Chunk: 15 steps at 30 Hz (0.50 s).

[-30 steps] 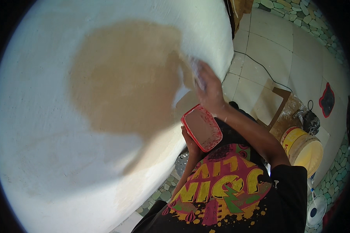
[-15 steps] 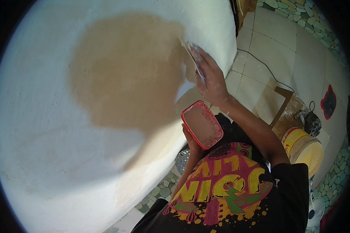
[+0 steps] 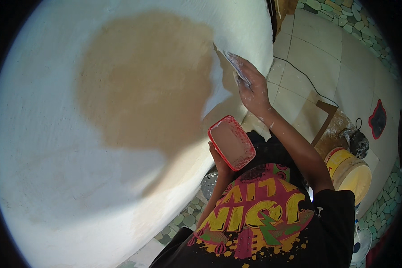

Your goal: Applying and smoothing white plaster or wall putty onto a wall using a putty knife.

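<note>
My right hand (image 3: 254,91), smeared with white, is closed around a thin flat putty scraper (image 3: 237,69). The blade is tilted edge-on beside the white wall (image 3: 49,134); I cannot tell whether it touches. Close to my body, my left hand (image 3: 221,161) grips the side of a red-rimmed rectangular tub (image 3: 232,142). Smooth pale putty fills much of the tub, and dried smears coat its inner wall. A large shadow falls across the wall to the left of both hands.
Pale floor tiles (image 3: 315,58) lie to the right, crossed by a thin black cable (image 3: 306,79). A yellow bucket (image 3: 353,176) stands near a brown board (image 3: 337,127) and a dark plastic bundle (image 3: 358,140). Farther right is a dark red-edged mat (image 3: 378,119).
My right hand and the scraper have moved to the right, and their shadow on the wall has shifted. My left hand and the tub have hardly moved.
</note>
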Motion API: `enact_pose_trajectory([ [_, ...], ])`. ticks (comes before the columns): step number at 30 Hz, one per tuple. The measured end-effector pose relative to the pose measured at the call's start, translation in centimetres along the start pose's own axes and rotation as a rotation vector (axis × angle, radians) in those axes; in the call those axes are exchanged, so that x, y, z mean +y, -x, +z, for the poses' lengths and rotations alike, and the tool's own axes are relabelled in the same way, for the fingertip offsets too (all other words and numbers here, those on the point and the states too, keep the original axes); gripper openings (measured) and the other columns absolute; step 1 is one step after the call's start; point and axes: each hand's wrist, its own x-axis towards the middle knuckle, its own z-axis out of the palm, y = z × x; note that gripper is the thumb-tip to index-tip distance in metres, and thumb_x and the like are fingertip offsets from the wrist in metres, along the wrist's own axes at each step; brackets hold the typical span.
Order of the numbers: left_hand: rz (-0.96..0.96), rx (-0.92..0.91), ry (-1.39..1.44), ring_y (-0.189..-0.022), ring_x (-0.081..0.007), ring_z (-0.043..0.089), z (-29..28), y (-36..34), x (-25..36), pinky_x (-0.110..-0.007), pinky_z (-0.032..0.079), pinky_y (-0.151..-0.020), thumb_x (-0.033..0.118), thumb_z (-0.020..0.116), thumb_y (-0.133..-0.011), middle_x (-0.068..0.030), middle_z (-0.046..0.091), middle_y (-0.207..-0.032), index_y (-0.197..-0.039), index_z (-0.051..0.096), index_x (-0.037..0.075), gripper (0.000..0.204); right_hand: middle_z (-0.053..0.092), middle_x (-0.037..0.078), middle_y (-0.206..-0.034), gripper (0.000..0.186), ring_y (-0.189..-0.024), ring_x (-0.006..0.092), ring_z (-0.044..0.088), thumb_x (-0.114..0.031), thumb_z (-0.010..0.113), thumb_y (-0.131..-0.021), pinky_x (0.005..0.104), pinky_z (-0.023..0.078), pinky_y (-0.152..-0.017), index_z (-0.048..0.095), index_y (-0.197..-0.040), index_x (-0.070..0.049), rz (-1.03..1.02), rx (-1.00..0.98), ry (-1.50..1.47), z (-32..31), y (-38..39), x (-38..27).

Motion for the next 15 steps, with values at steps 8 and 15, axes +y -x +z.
enact_pose_trajectory([
  [8,0.008,-0.010,0.017,-0.116,-0.0278,0.062,0.0,0.4,0.1,-0.045,0.054,-0.098,0.050,0.036,-0.106,-0.0090,0.061,-0.132,-0.140,0.050,0.008,0.056,0.061,0.021,-0.134,0.052,-0.125,0.0404,0.058,0.013,0.056,-0.080,0.0400,0.045,-0.107,0.062,-0.131,0.004,-0.120,-0.098,0.122,2.0,3.2,-1.8],
  [15,-0.008,0.000,0.053,-0.118,-0.0284,0.062,-1.1,0.1,0.1,-0.046,0.054,-0.099,0.050,0.036,-0.106,-0.0085,0.061,-0.133,-0.142,0.049,0.009,0.056,0.057,0.024,-0.140,0.047,-0.128,0.0366,0.057,0.012,0.050,-0.089,0.0404,0.045,-0.107,0.057,-0.135,0.008,-0.087,0.045,0.020,0.6,1.9,-1.8],
])
